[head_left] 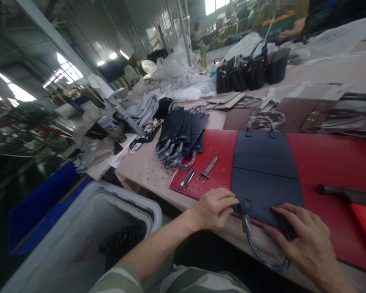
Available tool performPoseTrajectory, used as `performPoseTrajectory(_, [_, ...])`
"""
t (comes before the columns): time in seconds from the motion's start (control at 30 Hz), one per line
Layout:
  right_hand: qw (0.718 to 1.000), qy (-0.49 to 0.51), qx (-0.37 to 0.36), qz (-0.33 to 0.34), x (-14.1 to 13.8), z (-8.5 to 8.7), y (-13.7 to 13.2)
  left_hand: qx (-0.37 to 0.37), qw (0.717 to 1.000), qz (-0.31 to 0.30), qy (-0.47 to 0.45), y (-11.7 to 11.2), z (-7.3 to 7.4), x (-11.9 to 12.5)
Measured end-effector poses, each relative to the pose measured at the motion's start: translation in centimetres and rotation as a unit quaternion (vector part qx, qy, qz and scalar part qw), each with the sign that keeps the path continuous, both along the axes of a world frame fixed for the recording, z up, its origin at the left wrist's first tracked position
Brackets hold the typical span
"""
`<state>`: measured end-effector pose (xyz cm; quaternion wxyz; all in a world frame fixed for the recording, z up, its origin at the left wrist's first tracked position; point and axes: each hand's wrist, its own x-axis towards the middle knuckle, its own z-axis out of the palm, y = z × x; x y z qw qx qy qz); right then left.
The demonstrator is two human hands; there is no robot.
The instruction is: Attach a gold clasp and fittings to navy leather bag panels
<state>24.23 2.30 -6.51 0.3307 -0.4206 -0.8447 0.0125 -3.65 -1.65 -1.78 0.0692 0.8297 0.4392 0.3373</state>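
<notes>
A flat dark navy bag panel (265, 173) lies on a red cutting mat (326, 162), one wrapped handle at its far end, another handle (256, 248) hanging over the near table edge. My left hand (215, 207) rests at the panel's near left corner, its fingers curled against the handle's base. My right hand (305, 238) lies flat on the near right corner, fingers stretched out and pressing the panel down.
A hammer with an orange grip (358, 209) lies on the mat at right. Small metal tools (201, 173) sit left of the panel. A stack of navy panels (183, 136) lies beyond. Finished black bags (250, 73) stand farther back. A white bin (88, 232) is below left.
</notes>
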Motion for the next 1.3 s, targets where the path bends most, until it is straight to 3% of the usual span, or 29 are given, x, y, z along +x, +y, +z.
performPoseTrajectory(0.07, [1.000,0.003,-0.014,-0.003,-0.1,0.2,-0.3,-0.020,0.991,0.132,0.000,-0.8,1.5,-1.8])
performPoseTrajectory(0.17, [0.998,0.008,-0.056,-0.006,-0.3,0.9,-1.1,-0.087,0.941,0.318,0.073,-1.4,3.1,-5.6])
performPoseTrajectory(0.23, [0.996,0.017,-0.090,-0.014,-0.5,1.5,-1.4,-0.160,0.891,0.399,0.145,-1.2,3.4,-8.3])
performPoseTrajectory(0.3, [0.993,0.025,-0.112,-0.022,-0.7,2.1,-1.7,-0.243,0.848,0.431,0.188,-0.7,3.2,-10.5])
performPoseTrajectory(0.37, [0.992,0.028,-0.123,-0.026,-0.8,2.5,-1.9,-0.320,0.829,0.419,0.187,-0.1,2.9,-11.8])
performPoseTrajectory(0.47, [0.991,0.027,-0.128,-0.028,-0.8,2.8,-2.0,-0.377,0.825,0.388,0.159,0.9,2.7,-12.6])
performPoseTrajectory(0.8, [0.992,0.020,-0.125,-0.025,-0.8,3.0,-2.1,-0.446,0.810,0.358,0.130,3.7,3.4,-12.6])
performPoseTrajectory(1.0, [0.991,0.019,-0.130,-0.026,-0.7,2.9,-2.1,-0.410,0.814,0.366,0.187,3.9,3.5,-12.2])
performPoseTrajectory(1.1, [0.991,0.018,-0.131,-0.029,-0.7,2.8,-2.2,-0.443,0.814,0.372,0.062,3.0,3.7,-12.4])
performPoseTrajectory(1.2, [0.990,0.025,-0.133,-0.029,-0.7,2.8,-2.2,-0.474,0.790,0.357,-0.156,1.7,4.0,-13.2])
performPoseTrajectory(1.3, [0.990,0.027,-0.134,-0.028,-0.7,3.0,-2.2,-0.472,0.762,0.308,-0.319,0.5,4.7,-12.9])
